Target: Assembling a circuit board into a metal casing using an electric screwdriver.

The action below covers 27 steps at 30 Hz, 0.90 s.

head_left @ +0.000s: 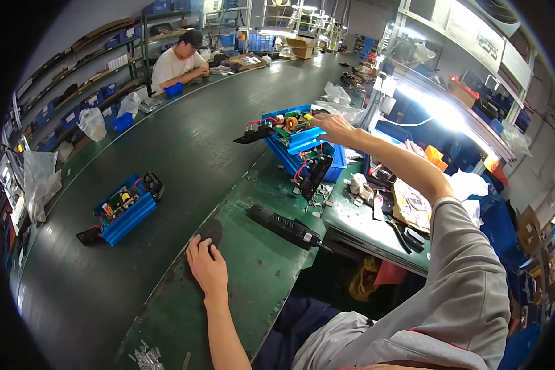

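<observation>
My left hand (pixel 207 264) lies on the green bench with its fingers apart, holding nothing. Beyond it, my right hand (pixel 336 130) is closed round the right end of an open blue-cased circuit unit (pixel 305 143); the fingertips are partly hidden. That unit shows a green board, a copper coil, red wires and a black end plate hanging off its left. Directly below it is a second blue-cased unit (pixel 282 156), also with a loose black end plate (pixel 316 178). A black corded power screwdriver (pixel 282 226) lies on the bench between my hands.
Another opened blue unit (pixel 126 209) sits on the dark conveyor belt (pixel 185 154) at left. A blue bin (pixel 337 163) stands beside the stacked units. Pliers (pixel 398 236) lie on the right-hand bench. Metal pieces (pixel 146 356) lie near left. A person (pixel 177 61) sits across the belt.
</observation>
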Available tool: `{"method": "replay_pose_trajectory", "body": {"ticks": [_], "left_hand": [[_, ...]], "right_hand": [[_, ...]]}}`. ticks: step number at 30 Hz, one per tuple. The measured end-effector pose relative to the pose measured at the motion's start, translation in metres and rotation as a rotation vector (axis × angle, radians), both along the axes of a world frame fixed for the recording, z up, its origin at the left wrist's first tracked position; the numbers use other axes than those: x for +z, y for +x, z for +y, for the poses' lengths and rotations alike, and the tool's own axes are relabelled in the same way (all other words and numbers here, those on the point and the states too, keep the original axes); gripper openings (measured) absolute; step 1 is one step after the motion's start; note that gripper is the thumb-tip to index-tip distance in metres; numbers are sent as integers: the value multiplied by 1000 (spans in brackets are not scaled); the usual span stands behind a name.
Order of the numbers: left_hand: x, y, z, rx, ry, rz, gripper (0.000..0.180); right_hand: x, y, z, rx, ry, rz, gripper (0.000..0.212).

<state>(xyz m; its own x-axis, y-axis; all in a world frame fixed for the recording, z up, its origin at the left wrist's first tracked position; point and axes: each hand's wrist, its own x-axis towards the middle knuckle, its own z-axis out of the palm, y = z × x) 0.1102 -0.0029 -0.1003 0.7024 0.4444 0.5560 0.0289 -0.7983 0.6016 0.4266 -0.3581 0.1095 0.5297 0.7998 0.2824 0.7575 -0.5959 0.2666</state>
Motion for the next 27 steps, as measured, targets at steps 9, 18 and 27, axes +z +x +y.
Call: {"method": "replay_pose_trajectory", "body": {"ticks": [9, 18, 27], "left_hand": [[-3, 0, -3, -10, 24, -65, 17], [0, 2, 4, -64, -124, -124, 19], [76, -128, 22, -222, -1076, 262, 54]], "right_hand": [[32, -16, 22, 96, -161, 57, 41], [68, -79, 72, 449, -170, -145, 32], [-2, -158, 125, 1069, -209, -230, 14]]}}
